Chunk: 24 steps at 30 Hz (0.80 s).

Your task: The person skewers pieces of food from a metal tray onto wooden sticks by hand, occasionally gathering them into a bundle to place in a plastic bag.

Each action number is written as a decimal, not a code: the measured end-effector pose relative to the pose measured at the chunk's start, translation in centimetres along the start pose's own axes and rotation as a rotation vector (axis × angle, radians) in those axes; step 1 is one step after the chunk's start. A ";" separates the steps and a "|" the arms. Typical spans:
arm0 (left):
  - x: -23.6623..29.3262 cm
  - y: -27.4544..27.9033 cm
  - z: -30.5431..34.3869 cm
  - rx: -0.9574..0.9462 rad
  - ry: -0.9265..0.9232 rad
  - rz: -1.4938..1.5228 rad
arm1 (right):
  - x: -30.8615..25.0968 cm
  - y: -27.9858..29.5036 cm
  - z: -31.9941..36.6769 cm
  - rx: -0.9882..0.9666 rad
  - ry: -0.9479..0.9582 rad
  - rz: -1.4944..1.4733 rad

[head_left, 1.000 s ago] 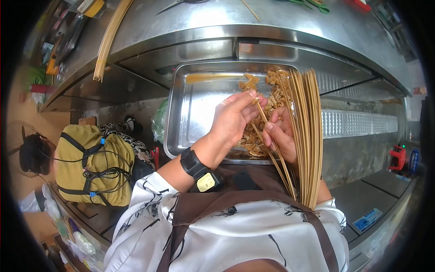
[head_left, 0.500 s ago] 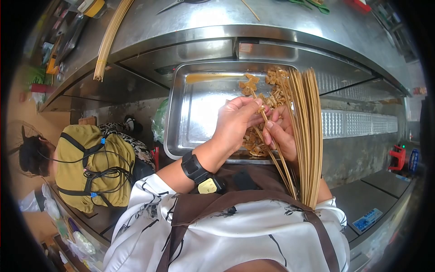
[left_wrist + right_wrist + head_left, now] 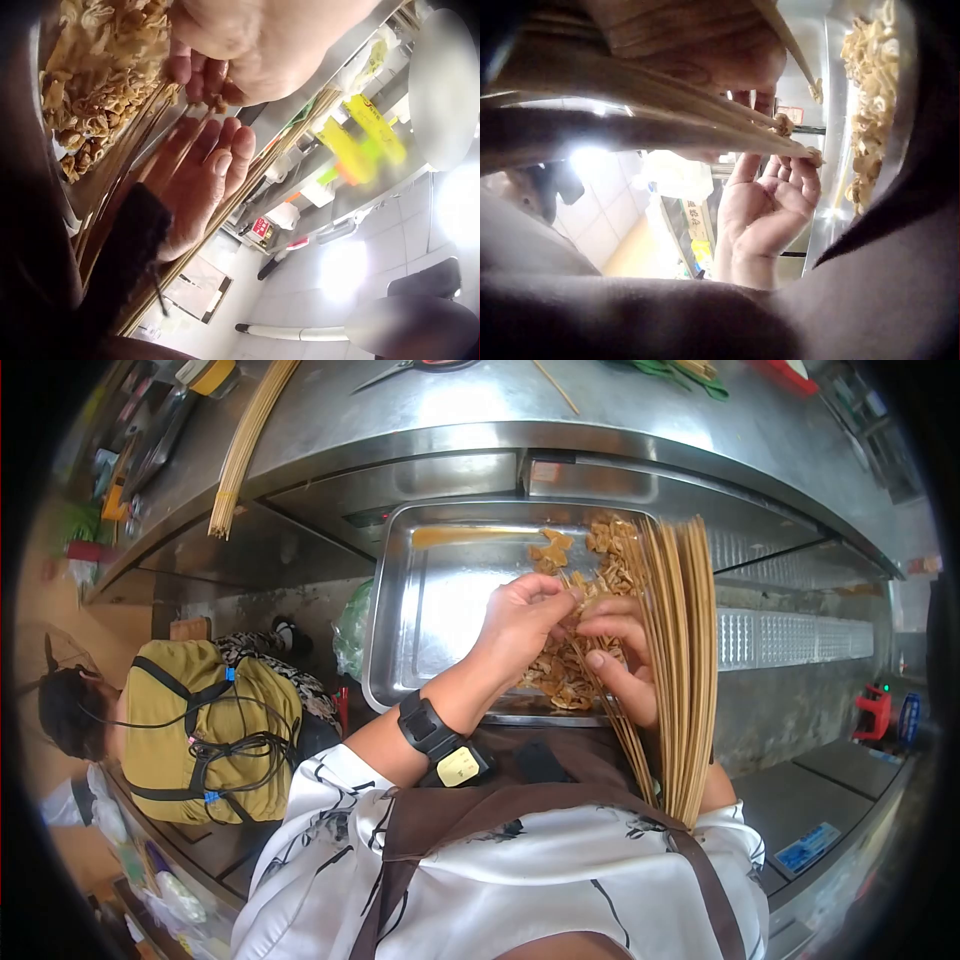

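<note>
My left hand (image 3: 520, 622) pinches a small brown food piece (image 3: 815, 156) at the tip of a bamboo skewer, above the metal tray (image 3: 400, 630). My right hand (image 3: 625, 660) loosely holds a few thin skewers (image 3: 625, 735), its thumb spread from the forefinger. A thick bundle of bamboo skewers (image 3: 685, 660) stands along the right hand and forearm, fanned at the top. In the right wrist view, other skewer tips also carry a brown piece (image 3: 783, 125). Many brown sliced pieces (image 3: 565, 685) lie along the tray's right side, partly hidden by hands and skewers.
A steel counter (image 3: 600, 410) runs beyond the tray, with scissors (image 3: 400, 372), a single skewer (image 3: 556, 385) and another skewer bundle (image 3: 240, 460). To the left, another person (image 3: 210, 730) sits low. A red stool (image 3: 873, 710) stands at far right.
My left hand has moved slightly right and down, toward the right hand. The right thumb has parted from the forefinger, where it pinched a skewer before. The view has shifted slightly.
</note>
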State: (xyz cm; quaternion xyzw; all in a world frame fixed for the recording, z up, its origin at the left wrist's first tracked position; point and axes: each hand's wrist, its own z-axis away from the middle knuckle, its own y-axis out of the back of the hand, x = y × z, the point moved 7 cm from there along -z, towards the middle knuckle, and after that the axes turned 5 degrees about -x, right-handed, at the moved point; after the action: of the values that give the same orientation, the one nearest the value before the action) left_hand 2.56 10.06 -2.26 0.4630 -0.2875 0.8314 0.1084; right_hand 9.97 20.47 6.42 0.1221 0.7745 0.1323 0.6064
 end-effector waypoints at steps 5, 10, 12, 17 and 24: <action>-0.6 -0.3 -0.4 -0.050 0.094 -0.036 | -0.3 -0.4 0.7 -0.208 0.115 -0.108; 1.2 1.3 -1.6 0.093 -0.178 -0.928 | 5.7 -4.6 2.1 -0.382 -0.501 -0.428; 2.4 0.5 -1.4 0.008 -0.238 -0.662 | 7.3 -5.5 2.4 -0.378 -0.496 -0.401; 3.2 0.3 -1.4 -0.121 -0.014 0.047 | 7.3 -5.6 1.8 -0.278 -0.519 -0.467; 3.0 0.5 -1.2 -0.088 -0.077 0.072 | 5.4 -4.3 0.7 -0.180 -0.508 -0.417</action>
State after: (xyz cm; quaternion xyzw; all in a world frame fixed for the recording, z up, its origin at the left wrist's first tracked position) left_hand -0.15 10.10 -0.42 0.4788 -0.3442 0.8029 0.0874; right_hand 9.28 18.33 -0.13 -0.0638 0.5923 0.0385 0.8023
